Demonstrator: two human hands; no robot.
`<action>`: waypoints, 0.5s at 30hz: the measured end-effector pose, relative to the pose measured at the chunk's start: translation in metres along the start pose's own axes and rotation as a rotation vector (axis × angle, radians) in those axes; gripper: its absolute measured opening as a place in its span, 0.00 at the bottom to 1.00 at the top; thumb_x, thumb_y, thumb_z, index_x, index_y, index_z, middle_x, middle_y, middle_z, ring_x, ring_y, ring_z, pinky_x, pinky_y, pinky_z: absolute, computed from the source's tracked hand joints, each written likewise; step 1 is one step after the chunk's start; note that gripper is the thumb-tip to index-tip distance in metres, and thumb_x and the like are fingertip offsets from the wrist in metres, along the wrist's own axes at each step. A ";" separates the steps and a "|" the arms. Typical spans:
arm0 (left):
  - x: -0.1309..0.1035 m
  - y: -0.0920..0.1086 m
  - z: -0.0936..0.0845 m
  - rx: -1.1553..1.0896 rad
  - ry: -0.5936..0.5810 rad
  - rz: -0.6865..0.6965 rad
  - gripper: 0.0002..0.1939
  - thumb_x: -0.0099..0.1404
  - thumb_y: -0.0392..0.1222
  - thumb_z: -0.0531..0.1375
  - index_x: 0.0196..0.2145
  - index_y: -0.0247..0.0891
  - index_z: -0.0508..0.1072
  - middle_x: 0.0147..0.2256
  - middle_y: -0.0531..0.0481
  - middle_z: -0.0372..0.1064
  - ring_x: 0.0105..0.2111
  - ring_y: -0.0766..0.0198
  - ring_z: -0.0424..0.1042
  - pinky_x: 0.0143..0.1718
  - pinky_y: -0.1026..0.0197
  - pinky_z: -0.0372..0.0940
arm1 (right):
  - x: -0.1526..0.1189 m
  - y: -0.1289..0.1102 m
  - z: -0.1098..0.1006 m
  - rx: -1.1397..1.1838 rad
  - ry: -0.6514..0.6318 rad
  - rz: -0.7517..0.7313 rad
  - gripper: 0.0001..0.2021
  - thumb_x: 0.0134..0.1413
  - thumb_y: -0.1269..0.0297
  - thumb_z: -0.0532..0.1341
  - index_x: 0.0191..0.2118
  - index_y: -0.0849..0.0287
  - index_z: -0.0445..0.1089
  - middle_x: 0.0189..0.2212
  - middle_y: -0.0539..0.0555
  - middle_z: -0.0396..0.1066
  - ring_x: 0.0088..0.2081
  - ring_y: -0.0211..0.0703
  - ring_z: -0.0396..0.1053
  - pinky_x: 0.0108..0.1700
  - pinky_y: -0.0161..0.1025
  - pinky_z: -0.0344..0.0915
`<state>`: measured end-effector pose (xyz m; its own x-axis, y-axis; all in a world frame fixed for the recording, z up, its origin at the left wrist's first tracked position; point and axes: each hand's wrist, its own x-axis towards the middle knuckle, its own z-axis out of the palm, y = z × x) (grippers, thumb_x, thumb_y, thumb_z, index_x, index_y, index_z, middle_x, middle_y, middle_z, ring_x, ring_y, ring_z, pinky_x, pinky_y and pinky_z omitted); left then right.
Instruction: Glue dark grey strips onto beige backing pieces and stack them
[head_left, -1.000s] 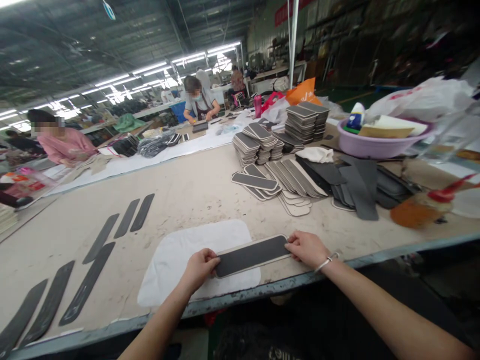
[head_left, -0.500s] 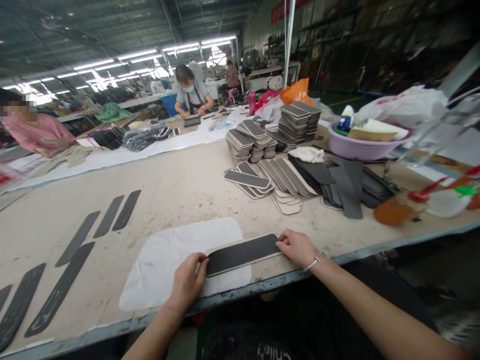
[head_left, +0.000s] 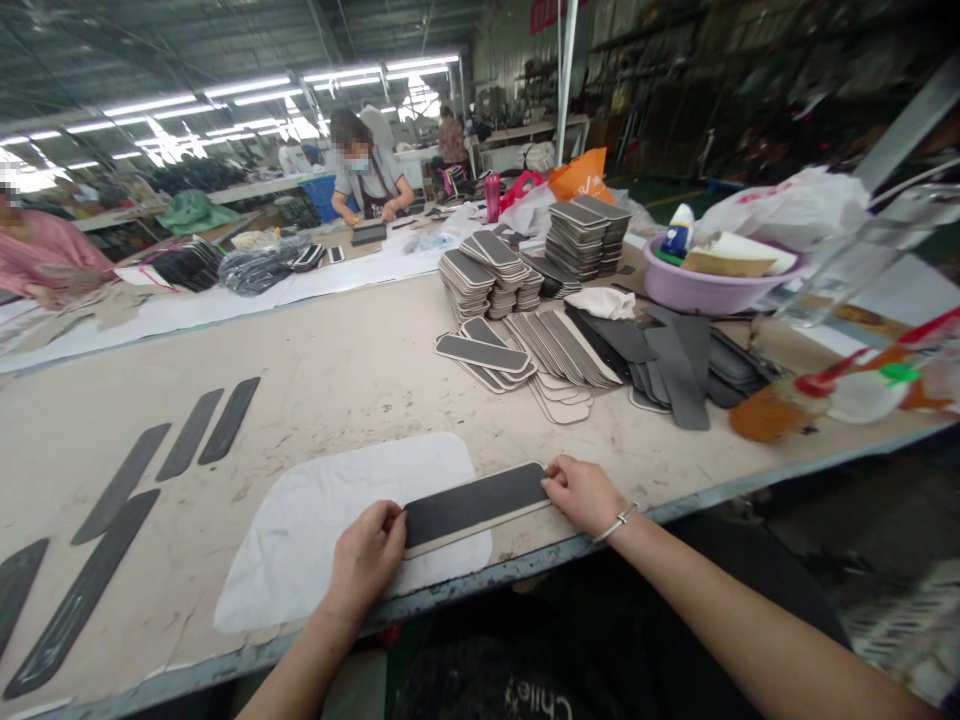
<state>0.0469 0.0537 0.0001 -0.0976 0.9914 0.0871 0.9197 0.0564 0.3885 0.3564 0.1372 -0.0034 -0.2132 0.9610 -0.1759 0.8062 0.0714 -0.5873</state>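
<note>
Left hand (head_left: 371, 550) and right hand (head_left: 583, 495) pinch one dark panel (head_left: 476, 505) by its ends near the front edge of the table (head_left: 337, 360), partly over one white sheet (head_left: 300, 535); five strips (head_left: 122, 485) lie leftward.

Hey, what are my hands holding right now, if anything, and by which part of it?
A pale-edged dark strip, by its two ends: your left hand grips the left end, your right hand the right end.
</note>
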 end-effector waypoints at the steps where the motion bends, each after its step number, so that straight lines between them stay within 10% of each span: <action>1: -0.001 -0.001 0.000 -0.003 -0.010 -0.010 0.08 0.62 0.45 0.51 0.30 0.40 0.65 0.25 0.54 0.66 0.27 0.65 0.67 0.30 0.64 0.58 | 0.000 0.000 0.000 -0.002 -0.001 0.000 0.07 0.50 0.66 0.56 0.34 0.60 0.68 0.22 0.49 0.72 0.28 0.38 0.69 0.32 0.32 0.59; 15: -0.001 -0.001 -0.001 -0.155 -0.095 -0.125 0.06 0.60 0.43 0.53 0.29 0.39 0.66 0.21 0.55 0.66 0.23 0.66 0.66 0.26 0.65 0.56 | 0.002 0.004 0.002 -0.017 -0.021 0.001 0.07 0.50 0.63 0.56 0.33 0.58 0.67 0.21 0.48 0.72 0.28 0.39 0.69 0.32 0.33 0.59</action>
<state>0.0460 0.0524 0.0005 -0.1642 0.9849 -0.0551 0.8325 0.1683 0.5278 0.3583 0.1391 -0.0078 -0.2239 0.9553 -0.1929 0.8157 0.0754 -0.5735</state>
